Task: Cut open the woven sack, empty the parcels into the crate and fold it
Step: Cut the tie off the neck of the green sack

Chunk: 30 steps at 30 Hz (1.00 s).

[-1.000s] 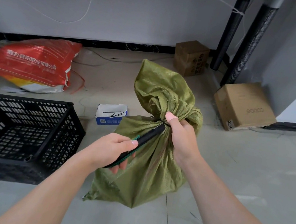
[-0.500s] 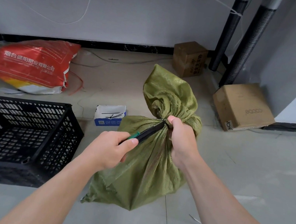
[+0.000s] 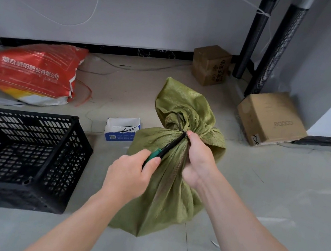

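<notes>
The green woven sack (image 3: 169,202) was stood upright on the tiled floor (image 3: 268,196), just to the right of the black mesh crate (image 3: 8,196). Its neck was bunched and tied, so that a loose crown of fabric flared above the tie. The neck was gripped by the right hand (image 3: 198,163), with the fingers curled round the gathered cloth just below the tie and the thumb laid upward against it.

A slim black tool (image 3: 171,145) with a green section (whether scissors or a cutter could not be told) was held in the left hand (image 3: 128,176), whose fingers were wrapped round its lower end. Its tip was set at the tie, touching the sack beside the right thumb.

Behind the sack and the crate, a small white-and-blue carton (image 3: 120,136) was seen on the floor, with thin black strips lying across its top. A red printed bag (image 3: 32,71) was laid on its side by the wall at the far left. Two cardboard boxes were placed at the back right, the smaller one (image 3: 211,65) against the wall and the larger one (image 3: 269,118) nearer the corner, with two dark posts (image 3: 279,45) stood between them.
</notes>
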Available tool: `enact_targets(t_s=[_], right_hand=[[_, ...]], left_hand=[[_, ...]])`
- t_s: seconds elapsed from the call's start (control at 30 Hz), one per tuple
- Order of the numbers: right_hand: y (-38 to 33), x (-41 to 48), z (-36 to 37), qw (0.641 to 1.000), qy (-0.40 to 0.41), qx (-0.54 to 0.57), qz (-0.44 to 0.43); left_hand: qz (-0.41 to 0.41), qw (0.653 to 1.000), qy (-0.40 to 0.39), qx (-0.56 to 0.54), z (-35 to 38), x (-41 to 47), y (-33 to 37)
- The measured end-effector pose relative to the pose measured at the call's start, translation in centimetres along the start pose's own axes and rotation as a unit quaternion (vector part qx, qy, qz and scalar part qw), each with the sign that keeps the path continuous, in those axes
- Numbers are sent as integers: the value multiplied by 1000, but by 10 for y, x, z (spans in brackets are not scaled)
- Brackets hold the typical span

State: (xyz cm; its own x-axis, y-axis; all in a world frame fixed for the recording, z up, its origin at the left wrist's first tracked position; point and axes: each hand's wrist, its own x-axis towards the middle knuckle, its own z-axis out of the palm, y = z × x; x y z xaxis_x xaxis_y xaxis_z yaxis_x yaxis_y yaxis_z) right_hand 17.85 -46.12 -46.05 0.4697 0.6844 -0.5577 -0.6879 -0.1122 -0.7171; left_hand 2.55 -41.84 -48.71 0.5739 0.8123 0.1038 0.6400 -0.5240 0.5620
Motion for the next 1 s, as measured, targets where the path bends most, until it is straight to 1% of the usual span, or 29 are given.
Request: enact_targets(t_s=[0.1,0.23,0.37,0.5,0.67,0.8,0.87,1.0], right_hand=[[1,3,2,1000,12,12,5],[0,5,2,1000,22,8,-7],[-1,6,0,999,-10,11,-33],[2,8,-2,998,-51,-1,-45],[4,10,-1,998,-32,-16,-51],[5,10,1,999,-26,-16,-37],[5,11,0,999,-22,-15,-30],[3,11,0,1000,-12,-8,-21]], left_hand=[[-4,1000,0,-31,6,1,3],[-8,997,-27,-71,2,6,6],[-24,992,-65,-103,-6,14,-1],[-39,989,-78,-121,-6,14,-10],[-46,984,-91,-149,-3,7,-11],[-62,970,-105,-209,0,3,-14],[-67,966,-106,-224,1,1,-14],[-55,975,-75,-203,5,-2,-11]])
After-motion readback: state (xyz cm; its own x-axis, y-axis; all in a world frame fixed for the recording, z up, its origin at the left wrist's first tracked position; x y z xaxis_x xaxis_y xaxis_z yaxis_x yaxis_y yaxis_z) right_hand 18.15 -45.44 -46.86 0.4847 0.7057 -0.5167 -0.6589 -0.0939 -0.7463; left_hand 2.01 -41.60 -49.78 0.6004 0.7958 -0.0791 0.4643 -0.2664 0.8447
